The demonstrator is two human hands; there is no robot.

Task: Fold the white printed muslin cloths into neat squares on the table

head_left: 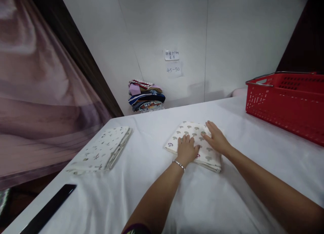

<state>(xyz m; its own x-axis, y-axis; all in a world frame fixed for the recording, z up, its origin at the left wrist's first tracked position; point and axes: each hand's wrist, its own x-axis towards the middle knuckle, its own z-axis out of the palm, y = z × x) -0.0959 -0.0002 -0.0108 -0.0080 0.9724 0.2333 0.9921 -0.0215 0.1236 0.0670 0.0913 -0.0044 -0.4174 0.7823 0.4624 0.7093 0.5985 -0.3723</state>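
Head view: the left hand [186, 149] and right hand [217, 139] lie flat on the cloth [198, 139], spread out, gripping nothing. This looks like the smoothing step; the next move calls for keeping the layers lined up. The cloth is creamy with gray mushroom shapes, folded into a neat pad. It lies in from the table's [146, 139] far edge, between the other cloth [107, 146] by the left edge and the red basket [291, 109].

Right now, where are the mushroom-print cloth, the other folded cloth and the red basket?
Mushroom-print cloth [196, 135]: head view, on its printed top face.
Other folded cloth [107, 145]: head view, on its upper surface.
Red basket [295, 110]: head view, on its outer side wall.
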